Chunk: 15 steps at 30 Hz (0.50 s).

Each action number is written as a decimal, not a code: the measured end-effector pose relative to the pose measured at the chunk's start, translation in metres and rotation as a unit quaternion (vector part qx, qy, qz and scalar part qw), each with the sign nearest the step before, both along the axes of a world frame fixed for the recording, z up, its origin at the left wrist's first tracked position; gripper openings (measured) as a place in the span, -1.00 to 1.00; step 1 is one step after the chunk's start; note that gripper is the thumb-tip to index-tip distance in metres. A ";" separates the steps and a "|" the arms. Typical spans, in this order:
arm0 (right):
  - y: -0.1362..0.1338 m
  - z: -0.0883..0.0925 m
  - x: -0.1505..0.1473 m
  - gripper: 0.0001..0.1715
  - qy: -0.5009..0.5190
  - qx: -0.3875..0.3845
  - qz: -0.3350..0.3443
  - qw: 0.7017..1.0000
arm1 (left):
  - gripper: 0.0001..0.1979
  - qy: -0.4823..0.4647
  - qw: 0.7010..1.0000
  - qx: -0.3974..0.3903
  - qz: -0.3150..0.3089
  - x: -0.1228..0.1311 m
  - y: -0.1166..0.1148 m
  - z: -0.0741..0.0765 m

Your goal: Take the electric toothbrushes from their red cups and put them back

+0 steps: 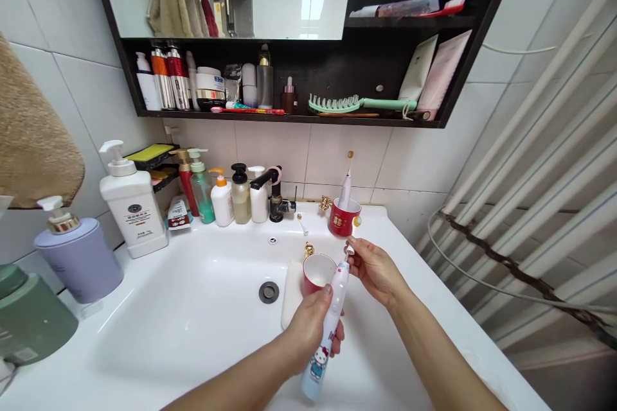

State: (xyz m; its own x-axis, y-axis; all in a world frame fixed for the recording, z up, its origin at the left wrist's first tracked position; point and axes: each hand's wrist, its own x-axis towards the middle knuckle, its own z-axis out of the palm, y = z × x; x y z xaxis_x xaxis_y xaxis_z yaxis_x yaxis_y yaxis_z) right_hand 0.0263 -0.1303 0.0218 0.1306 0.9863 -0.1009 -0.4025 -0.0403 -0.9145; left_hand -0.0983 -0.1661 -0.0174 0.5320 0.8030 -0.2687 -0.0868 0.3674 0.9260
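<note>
My left hand (313, 331) is wrapped around the handle of an electric toothbrush (330, 321), pale pink fading to blue with a cartoon cat on it. It is tilted over the basin, its thin metal shaft pointing up. At the shaft's tip, my right hand (373, 266) pinches a small white brush head, mostly hidden by the fingers; a yellow-and-white end (357, 221) shows just above them. Behind the handle, a red cup (319, 270) with a gold handle stands on a white soap-dish-like ledge (292, 295). A loose brush head (302, 225) lies on the sink's back rim.
A second red cup (343, 225) holds another toothbrush (346, 189) upright at the back right. Pump bottles (222, 200) line the back and left rim around the black faucet (276, 196). Overhead hangs a dark cabinet (289, 119) with toiletries. White pipes (530, 231) run along the right.
</note>
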 end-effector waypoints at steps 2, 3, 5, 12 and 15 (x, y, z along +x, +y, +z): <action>-0.001 0.000 0.000 -0.78 -0.006 0.001 -0.007 1.000 | -0.54 0.003 1.000 0.000 0.000 0.000 0.000 0.001; -0.002 0.000 0.000 -0.78 -0.008 0.001 -0.012 1.000 | -0.54 0.003 1.000 0.000 -0.001 0.000 0.000 0.002; -0.002 -0.001 -0.001 -0.77 -0.013 0.005 -0.019 1.000 | -0.54 -0.001 1.000 0.001 -0.002 -0.001 0.000 0.002; 0.000 -0.005 -0.003 -0.74 -0.030 0.009 -0.021 0.999 | -0.51 0.001 1.000 -0.004 -0.007 -0.001 0.002 -0.002; -0.001 -0.005 -0.003 -0.73 -0.037 0.007 -0.019 0.999 | -0.51 -0.006 1.000 -0.009 -0.011 -0.001 0.003 -0.003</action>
State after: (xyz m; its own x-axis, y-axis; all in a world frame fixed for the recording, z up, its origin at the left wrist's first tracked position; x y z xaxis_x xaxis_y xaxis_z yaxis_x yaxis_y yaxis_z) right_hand 0.0231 -0.1311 0.0170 0.1746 0.9817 -0.0758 -0.3344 -0.0133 -0.9423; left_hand -0.0991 -0.1626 -0.0201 0.5519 0.7868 -0.2763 -0.0898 0.3855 0.9183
